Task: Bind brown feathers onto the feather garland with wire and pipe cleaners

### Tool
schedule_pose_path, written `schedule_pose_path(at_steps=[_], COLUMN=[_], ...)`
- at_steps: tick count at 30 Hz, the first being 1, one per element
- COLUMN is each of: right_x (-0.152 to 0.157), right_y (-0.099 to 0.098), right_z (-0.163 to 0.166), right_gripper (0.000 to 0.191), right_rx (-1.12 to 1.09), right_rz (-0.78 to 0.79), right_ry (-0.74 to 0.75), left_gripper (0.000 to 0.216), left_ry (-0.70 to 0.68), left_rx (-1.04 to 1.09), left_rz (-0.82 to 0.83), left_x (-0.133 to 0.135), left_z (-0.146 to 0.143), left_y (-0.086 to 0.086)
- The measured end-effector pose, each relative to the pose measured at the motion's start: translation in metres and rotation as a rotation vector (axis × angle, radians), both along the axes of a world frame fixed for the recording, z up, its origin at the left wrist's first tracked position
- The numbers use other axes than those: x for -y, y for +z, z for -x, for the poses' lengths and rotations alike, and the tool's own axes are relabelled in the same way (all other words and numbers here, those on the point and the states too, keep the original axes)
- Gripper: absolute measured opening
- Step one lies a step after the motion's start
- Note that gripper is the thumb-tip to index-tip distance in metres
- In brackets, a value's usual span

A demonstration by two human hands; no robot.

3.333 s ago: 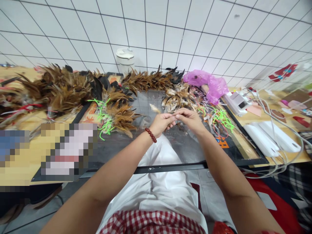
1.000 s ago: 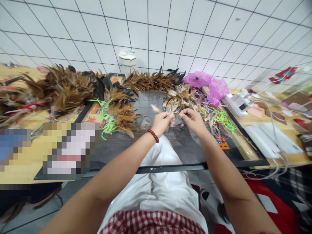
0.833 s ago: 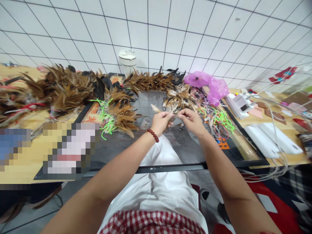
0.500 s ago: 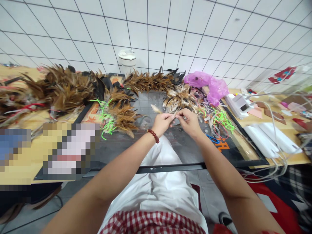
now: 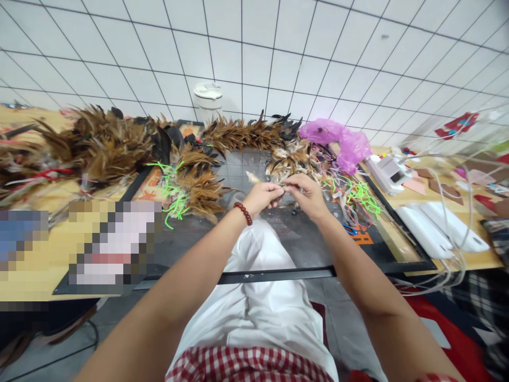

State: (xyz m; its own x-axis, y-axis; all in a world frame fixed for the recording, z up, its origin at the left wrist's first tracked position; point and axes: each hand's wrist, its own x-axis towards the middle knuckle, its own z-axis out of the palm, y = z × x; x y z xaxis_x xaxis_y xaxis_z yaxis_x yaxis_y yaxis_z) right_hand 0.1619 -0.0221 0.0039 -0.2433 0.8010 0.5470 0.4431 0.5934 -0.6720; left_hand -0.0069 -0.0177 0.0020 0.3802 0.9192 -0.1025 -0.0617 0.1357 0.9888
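Observation:
Over the middle of the glass tabletop (image 5: pixel 242 170), my left hand (image 5: pixel 263 198) and my right hand (image 5: pixel 305 194) meet with fingertips pinched together. Whatever lies between the fingers is too small to make out. Just behind them rests a pile of loose pale-brown feathers (image 5: pixel 292 159). A single light feather (image 5: pixel 252 177) lies to the left of that pile. Left of my hands, bundles of brown feathers (image 5: pixel 204 185) sit beside bright green ties (image 5: pixel 173 196). More green and pink ties (image 5: pixel 360 196) lie tangled to the right of my right hand.
A long brown feather strip (image 5: pixel 242 132) stretches along the back, with a white lidded cup (image 5: pixel 208 98) behind it. A purple plastic bag (image 5: pixel 338 140) lies at back right. White devices with cables (image 5: pixel 441 228) occupy the right side. Large feather bunches (image 5: pixel 107 143) fill the left.
My left hand and wrist have shifted slightly left and up, while the fingertips stay together. My right hand has moved a little. The feathers and ties stay where they were.

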Motion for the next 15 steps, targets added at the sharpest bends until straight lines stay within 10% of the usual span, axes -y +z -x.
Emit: schedule_pose_path(at_steps=[15], right_x=[-0.051], right_y=[-0.008], right_z=[0.015], right_gripper=[0.014], right_rx=[0.015], right_rz=[-0.251], right_ry=[-0.014], left_gripper=[0.017], left_ry=[0.12], left_rx=[0.161], left_rz=[0.054], left_x=[-0.043], left_z=[-0.004], left_y=[-0.001])
